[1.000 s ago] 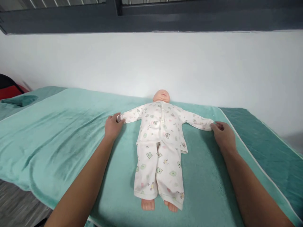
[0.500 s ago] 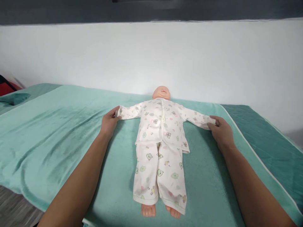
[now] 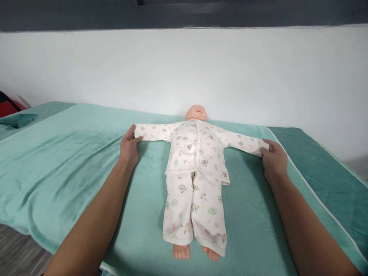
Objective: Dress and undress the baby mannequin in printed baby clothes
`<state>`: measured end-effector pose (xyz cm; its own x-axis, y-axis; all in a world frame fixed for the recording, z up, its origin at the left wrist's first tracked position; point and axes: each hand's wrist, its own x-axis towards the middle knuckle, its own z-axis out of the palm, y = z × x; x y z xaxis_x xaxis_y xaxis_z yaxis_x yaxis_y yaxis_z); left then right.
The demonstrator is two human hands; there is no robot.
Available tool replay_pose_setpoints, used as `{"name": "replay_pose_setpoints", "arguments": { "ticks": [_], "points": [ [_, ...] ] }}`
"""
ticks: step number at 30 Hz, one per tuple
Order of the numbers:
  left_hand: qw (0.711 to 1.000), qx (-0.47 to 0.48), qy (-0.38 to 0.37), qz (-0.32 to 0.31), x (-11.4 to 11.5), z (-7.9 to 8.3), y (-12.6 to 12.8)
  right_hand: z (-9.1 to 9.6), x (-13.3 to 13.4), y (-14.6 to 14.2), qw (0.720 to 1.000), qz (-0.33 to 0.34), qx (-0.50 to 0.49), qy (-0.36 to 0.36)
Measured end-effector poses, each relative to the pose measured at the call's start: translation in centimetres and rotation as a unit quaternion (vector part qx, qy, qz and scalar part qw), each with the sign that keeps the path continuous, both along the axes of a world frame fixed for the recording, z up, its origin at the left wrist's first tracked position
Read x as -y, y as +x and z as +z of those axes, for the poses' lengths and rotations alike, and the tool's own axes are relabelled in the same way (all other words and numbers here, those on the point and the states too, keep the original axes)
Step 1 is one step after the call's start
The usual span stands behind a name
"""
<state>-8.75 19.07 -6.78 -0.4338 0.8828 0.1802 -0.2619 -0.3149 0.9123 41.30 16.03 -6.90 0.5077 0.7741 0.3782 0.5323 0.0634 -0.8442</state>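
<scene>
A baby doll (image 3: 196,113) lies on its back with its head toward the wall. It wears a white printed shirt (image 3: 186,147), fastened in front by a button, and matching printed trousers (image 3: 207,211). Its bare feet stick out of the trouser legs, while the doll's hands are hidden by the sleeves. My left hand (image 3: 130,147) pinches the cuff of the sleeve on the left. On the other side, my right hand (image 3: 274,159) grips the end of the right-side sleeve between thumb and fingers. Both sleeves are stretched straight out sideways.
A light green blanket (image 3: 71,161) covers the bed beneath the doll, wrinkled at the left. Darker green cloth (image 3: 324,165) shows at the right. Behind stands a white wall (image 3: 184,65). A red and black item (image 3: 8,105) is at the far left edge.
My hands have moved farther apart, pulling both sleeves longer and straighter. The left-side sleeve has risen slightly. The doll's body stays in place.
</scene>
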Motion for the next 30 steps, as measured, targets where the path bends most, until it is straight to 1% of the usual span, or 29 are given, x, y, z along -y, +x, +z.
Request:
{"name": "replay_pose_setpoints", "arguments": {
  "ticks": [3,6,9,12,16,17,19,20,22,24,25,27,29,30],
  "points": [
    [0.999,0.031,0.002,-0.011,-0.4,-0.3,-0.5,0.5,0.2,-0.4,0.996,-0.024,-0.088,0.008],
    [0.999,0.035,-0.008,-0.019,-0.8,-0.5,-0.9,1.0,0.3,-0.9,0.991,-0.034,-0.129,0.015],
    [0.999,0.030,-0.020,-0.033,-1.0,-0.5,-1.0,1.2,0.3,-1.2,0.987,-0.044,-0.151,0.021],
    [0.998,0.030,-0.029,-0.041,-1.0,-0.4,-0.9,1.2,0.4,-1.1,0.986,-0.050,-0.155,0.024],
    [0.998,0.035,-0.034,-0.029,-0.9,-0.5,-0.6,1.3,0.7,-0.9,0.986,-0.052,-0.158,0.029],
    [0.999,0.031,-0.034,-0.022,-1.0,-0.6,-0.5,1.4,0.8,-1.1,0.988,-0.052,-0.142,0.033],
    [0.999,0.009,-0.035,-0.003,-1.2,-0.9,-0.3,1.7,1.4,-2.0,0.996,-0.045,-0.062,0.054],
    [0.999,-0.009,-0.037,0.009,-1.3,-1.1,-0.2,2.0,1.7,-2.7,0.997,-0.035,-0.010,0.070],
    [0.998,-0.047,-0.040,0.031,-1.6,-1.6,-0.2,2.5,2.5,-4.5,0.991,0.009,0.075,0.108],
    [0.996,-0.069,-0.042,0.041,-1.8,-2.0,-0.2,3.0,3.2,-6.5,0.983,0.076,0.105,0.127],
    [0.995,-0.076,-0.043,0.044,-1.9,-2.1,-0.3,3.1,3.5,-7.3,0.980,0.112,0.110,0.120],
    [0.995,-0.083,-0.041,0.047,-2.0,-2.2,-0.4,3.2,3.6,-8.6,0.975,0.174,0.117,0.080],
    [0.994,-0.085,-0.043,0.051,-2.0,-2.2,-0.5,2.8,3.4,-9.0,0.970,0.209,0.125,0.025],
    [0.994,-0.084,-0.046,0.055,-2.0,-2.2,-0.5,2.6,3.2,-8.9,0.968,0.213,0.132,0.001]
  ]
}}
